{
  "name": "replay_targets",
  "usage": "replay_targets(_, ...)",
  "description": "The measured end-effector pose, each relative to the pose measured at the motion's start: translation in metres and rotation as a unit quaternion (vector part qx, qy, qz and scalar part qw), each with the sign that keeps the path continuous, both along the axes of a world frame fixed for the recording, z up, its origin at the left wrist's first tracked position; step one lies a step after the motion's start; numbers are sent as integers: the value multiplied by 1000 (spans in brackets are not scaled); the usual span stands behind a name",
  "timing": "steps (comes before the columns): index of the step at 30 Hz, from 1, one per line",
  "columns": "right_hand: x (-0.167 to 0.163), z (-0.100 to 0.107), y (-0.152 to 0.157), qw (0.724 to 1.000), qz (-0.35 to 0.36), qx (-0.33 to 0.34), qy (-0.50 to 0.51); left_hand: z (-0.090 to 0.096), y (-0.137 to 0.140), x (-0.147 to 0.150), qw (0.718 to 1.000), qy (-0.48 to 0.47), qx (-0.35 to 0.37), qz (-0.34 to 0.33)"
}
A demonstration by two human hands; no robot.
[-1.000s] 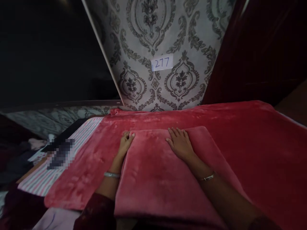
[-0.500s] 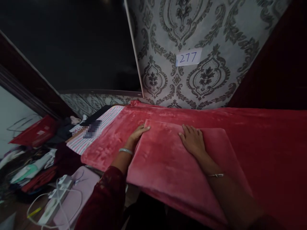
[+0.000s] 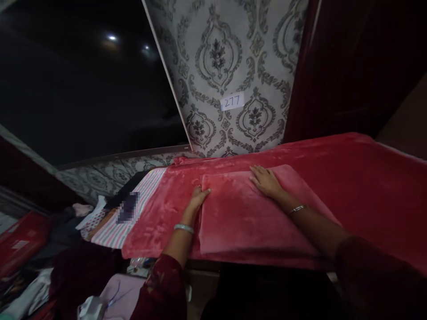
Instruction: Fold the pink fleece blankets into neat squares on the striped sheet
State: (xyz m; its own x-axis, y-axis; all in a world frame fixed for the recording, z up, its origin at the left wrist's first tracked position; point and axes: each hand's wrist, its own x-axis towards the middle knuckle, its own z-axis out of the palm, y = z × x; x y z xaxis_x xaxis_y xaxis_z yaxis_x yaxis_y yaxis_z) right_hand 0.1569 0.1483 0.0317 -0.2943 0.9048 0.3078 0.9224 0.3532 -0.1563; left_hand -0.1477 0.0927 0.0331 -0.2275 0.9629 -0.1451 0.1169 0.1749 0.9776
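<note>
A folded pink plush blanket lies as a flat block on a larger red plush cloth. My left hand is at its left edge. The thumb rests over the top, and the other fingers are bent along the side, their tips partly hidden. Across the far side of the blanket, my right hand lies flat with its fingers stretched out and slightly spread. Both hands touch the blanket.
A striped cloth with a blurred dark object on it lies to the left. Clothes and a power strip sit lower left. Behind stand a dark screen and a patterned wall with a "277" label.
The view has turned right, showing more red cloth there. The blanket's near edge appears squarer to me. My right hand has shifted toward its far edge; my left hand stays at the left edge.
</note>
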Motion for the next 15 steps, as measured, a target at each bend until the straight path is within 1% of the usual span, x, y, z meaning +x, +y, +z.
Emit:
replay_targets(3,28,14,-4,997,-73,-10,-9,18,3,4,992,125,9,23)
replay_targets(5,40,24,-10,993,-115,-16,-6,36,5,15,978,205,28,41)
replay_targets(6,40,29,-15,992,-122,-19,-3,44,5,24,969,240,40,45)
replay_targets(8,28,37,-27,995,-100,-23,5,55,3,46,954,291,64,37)
replay_targets(10,0,41,-41,999,-41,-32,14,57,-5,71,932,353,74,6)
replay_targets(11,-17,41,-48,999,-7,-39,16,53,-11,83,912,403,69,-15)
replay_targets(12,-34,39,-54,998,28,-45,18,48,-17,92,885,461,56,-37)
replay_targets(14,-61,32,-64,995,87,-55,18,34,-29,105,816,574,22,-65)
replay_targets(15,-70,27,-67,993,105,-58,17,27,-34,108,787,613,7,-69)
